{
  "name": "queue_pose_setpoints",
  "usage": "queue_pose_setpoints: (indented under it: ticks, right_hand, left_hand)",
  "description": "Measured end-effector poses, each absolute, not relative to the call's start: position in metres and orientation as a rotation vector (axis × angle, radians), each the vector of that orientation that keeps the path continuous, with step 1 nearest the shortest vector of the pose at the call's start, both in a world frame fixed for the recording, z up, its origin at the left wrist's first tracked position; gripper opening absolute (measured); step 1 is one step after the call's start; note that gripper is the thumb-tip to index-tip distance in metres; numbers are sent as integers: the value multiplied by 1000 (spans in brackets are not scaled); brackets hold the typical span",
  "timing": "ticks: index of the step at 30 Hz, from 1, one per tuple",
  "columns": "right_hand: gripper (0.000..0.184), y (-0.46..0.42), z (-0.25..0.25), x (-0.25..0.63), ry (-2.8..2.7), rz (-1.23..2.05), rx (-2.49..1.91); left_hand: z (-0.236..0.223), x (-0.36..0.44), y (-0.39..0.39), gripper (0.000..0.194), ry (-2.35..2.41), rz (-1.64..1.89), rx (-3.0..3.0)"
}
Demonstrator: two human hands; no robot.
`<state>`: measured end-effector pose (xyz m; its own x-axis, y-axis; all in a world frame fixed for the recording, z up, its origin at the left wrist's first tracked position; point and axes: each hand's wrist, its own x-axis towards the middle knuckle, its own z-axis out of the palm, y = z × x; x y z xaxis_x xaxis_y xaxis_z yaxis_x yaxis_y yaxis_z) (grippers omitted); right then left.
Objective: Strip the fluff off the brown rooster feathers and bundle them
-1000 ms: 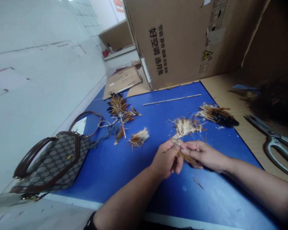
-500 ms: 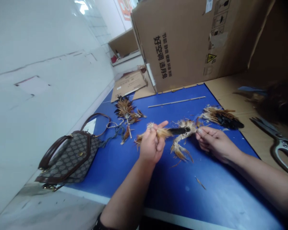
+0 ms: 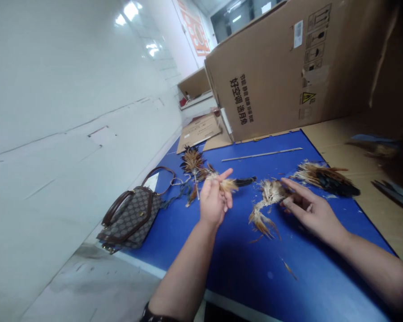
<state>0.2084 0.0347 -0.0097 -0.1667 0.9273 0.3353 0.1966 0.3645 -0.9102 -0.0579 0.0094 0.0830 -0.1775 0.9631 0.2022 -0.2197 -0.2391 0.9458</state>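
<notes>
My left hand (image 3: 215,201) is raised over the blue mat (image 3: 242,268) and pinches a small bunch of tan feathers with a dark tip (image 3: 233,183). My right hand (image 3: 309,208) lies beside it with fingers stretched out, fingertips touching a loose pale feather pile (image 3: 267,201) that trails down to orange-brown tips. Nothing is gripped in the right hand.
A dark and tan feather bundle (image 3: 325,176) lies to the right, another feather cluster (image 3: 193,163) at the mat's far left. A patterned handbag (image 3: 132,217) sits at the left edge. A thin stick (image 3: 262,154), a big cardboard box (image 3: 289,67) and scissors (image 3: 394,190) surround the mat.
My hands have drawn apart: the left took a feather bunch away to the left, the right let go and opened over the pile. The camera tilted up.
</notes>
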Motion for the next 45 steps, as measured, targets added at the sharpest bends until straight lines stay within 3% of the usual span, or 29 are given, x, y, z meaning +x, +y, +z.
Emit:
queue_pose_setpoints:
  ticks: [7,10,13,19,30,35,40,42,45]
  right_hand:
    - [47,42,-26,203,-1680,626,-1041]
    - [45,43,-29,202,-1728,572,-1029]
    - [45,43,-28,202,-1771,538,-1016]
    - [43,44,-30,203,-1814,533,-1035]
    - [50,43,-29,204,-1810,555,-1121]
    - [49,42,-30,203,-1815,548,-1107]
    - [48,42,-29,202,-1801,534,-1070]
    - [46,41,-26,201,-1780,509,-1054]
    - [43,37,-20,200,-1742,482,-1048]
  left_hand:
    - [120,-104,48,28,1541,1423,1911]
    - [114,-119,79,26,2029,758,2442]
    - [96,-122,100,36,2228,-32,2507]
    - [58,-120,118,32,2163,-362,2457]
    - [45,-130,135,33,2084,-373,2439]
    - [59,-139,135,60,2000,-257,2403]
    - [84,-150,123,71,2023,-125,2367]
    - [93,-152,115,69,2041,-35,2385]
    - [98,-145,93,44,1995,383,2487]
